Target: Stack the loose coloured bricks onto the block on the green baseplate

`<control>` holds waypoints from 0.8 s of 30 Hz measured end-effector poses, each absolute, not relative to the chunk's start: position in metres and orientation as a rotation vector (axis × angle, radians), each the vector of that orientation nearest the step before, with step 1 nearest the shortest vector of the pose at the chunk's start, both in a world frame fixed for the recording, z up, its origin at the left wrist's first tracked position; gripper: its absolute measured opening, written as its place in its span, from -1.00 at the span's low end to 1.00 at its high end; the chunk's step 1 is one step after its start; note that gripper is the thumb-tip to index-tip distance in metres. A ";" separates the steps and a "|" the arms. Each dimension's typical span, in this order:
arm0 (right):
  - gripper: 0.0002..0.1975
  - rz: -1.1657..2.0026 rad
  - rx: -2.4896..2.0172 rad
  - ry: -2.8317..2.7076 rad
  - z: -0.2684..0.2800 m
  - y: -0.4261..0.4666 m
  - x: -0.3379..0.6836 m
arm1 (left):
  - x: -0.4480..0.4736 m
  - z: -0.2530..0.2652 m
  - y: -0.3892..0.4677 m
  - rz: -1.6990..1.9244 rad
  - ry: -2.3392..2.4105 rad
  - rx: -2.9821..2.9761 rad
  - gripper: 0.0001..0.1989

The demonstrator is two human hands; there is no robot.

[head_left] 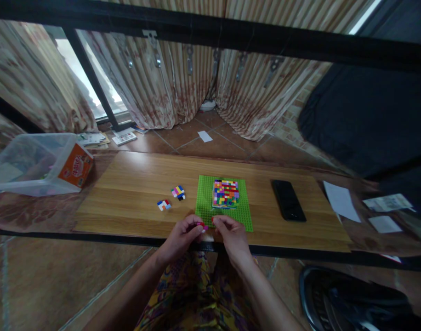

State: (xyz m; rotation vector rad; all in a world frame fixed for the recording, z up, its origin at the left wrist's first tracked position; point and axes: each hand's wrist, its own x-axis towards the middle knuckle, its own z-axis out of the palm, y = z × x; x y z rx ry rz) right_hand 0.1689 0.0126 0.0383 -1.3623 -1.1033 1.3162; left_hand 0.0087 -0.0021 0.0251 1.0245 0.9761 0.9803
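My left hand (184, 233) is closed in a pinch on a few small pink and red toy bricks (203, 226) at the front edge of the green baseplate (244, 216). Close beside it, my right hand (230, 232) pinches a small red brick (213, 219) between thumb and finger. A many-coloured block of bricks (226, 193) stands on the baseplate, beyond both hands. To the left on the wood lie two small flat brick pieces, one mostly pink, yellow and blue (179, 192), the other white, red and blue (163, 205).
A black phone (288, 200) lies on the wooden board (141, 174), right of the baseplate. At the far left stands a clear plastic bin (34, 161) with an orange label. White papers (341, 201) rest at the right. A black bar (210, 23) crosses overhead.
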 end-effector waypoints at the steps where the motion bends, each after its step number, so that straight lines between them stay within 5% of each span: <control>1: -0.77 1.265 -1.378 -1.099 0.040 0.015 0.173 | 0.009 0.025 -0.002 0.983 0.971 1.014 -0.79; 13: -0.75 0.610 -1.506 -1.425 0.042 0.052 0.219 | 0.008 0.025 -0.002 0.987 0.945 0.951 -0.79; 24: -0.77 0.411 -1.485 -1.629 0.042 0.062 0.214 | 0.008 0.029 -0.002 0.985 0.939 0.909 -0.80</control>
